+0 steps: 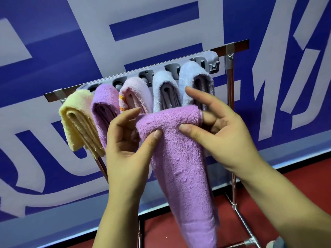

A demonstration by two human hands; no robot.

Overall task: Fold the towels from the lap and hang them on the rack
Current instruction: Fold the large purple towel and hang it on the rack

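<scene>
The left hand (125,145) and right hand (220,129) each pinch the folded top of a purple towel (180,167), thumbs in front, fingers behind. It hangs between them, just before five folded towels on the rack (231,49).

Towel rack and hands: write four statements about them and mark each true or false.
1. Five folded terry towels hang on the grey rack. True.
2. Both hands, left hand and right hand, hold the folded purple terry towel. True.
3. The pale yellow folded towel hangs at the right end. False: it hangs at the left end; a light blue folded towel is rightmost.
4. The held purple towel already hangs on a peg. False: it is in front of the hung towels, in the hands.
</scene>
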